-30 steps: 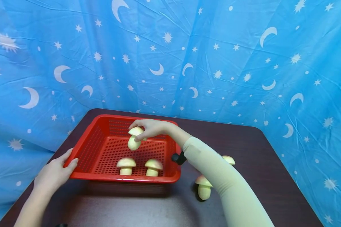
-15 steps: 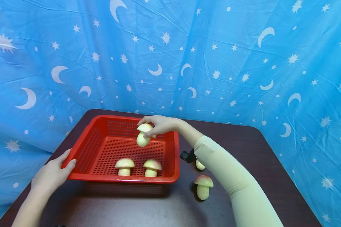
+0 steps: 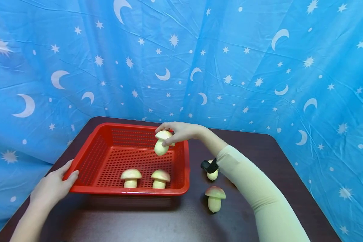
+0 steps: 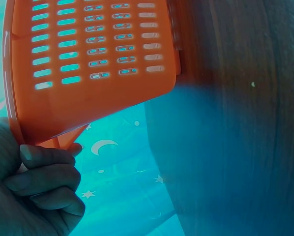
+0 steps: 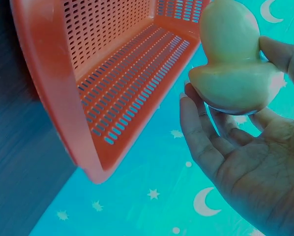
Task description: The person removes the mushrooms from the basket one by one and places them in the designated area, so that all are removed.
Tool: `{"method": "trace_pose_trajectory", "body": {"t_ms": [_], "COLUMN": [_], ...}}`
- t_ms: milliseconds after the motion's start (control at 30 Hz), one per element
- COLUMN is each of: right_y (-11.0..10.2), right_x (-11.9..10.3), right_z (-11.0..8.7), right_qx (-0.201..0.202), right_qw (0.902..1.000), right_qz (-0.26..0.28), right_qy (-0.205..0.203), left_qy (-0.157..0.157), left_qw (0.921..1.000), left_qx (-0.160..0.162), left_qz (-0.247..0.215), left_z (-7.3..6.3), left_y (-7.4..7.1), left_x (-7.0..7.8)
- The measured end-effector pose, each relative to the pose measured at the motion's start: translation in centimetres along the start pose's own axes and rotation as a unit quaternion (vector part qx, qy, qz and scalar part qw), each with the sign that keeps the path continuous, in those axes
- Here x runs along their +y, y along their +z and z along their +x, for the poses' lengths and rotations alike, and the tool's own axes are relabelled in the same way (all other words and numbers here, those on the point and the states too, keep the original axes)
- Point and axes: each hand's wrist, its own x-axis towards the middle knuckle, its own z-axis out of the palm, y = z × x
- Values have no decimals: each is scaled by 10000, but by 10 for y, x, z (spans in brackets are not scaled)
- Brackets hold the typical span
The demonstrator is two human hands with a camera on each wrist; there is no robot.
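Observation:
A red perforated plastic basket (image 3: 127, 190) stands on the dark table, its left rim gripped by my left hand (image 3: 49, 190). In the left wrist view, curled fingers (image 4: 51, 177) hold that basket's corner. Above the basket's right part, my right hand (image 3: 184, 131) holds a pale toy mushroom (image 3: 161, 148) between thumb and fingers, cap up. The right wrist view shows the same mushroom (image 5: 230, 39) pinched at its cap and stem, clear of the basket wall. Inside, near the front wall, two more mushrooms stand: one left (image 3: 131, 176), one right (image 3: 160, 177).
Right of the basket, a mushroom with a reddish cap (image 3: 214, 198) lies on the table (image 3: 133, 222). Behind it is another mushroom (image 3: 212, 176), partly hidden by the black wrist camera mount (image 3: 209, 166). A blue curtain (image 3: 175, 60) with moons and stars hangs behind.
My right hand has moved rightward and slightly up with the mushroom, toward the basket's right wall. The left hand keeps its grip on the rim. A mushroom on the table shows more fully.

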Motion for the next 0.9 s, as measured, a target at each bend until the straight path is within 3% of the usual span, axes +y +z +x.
{"method": "trace_pose_trajectory", "body": {"t_ms": [900], "right_y": [-12], "right_x": [18], "right_z": [-36], "right_qx": [16], "right_qw": [9996], "right_qz": [80], "right_qy": [265], "left_qy": [-27], "left_qw": [9999], "left_qx": [-136], "left_qz": [35], "left_z": [3], "left_y": [-3], "left_x": [0]}}
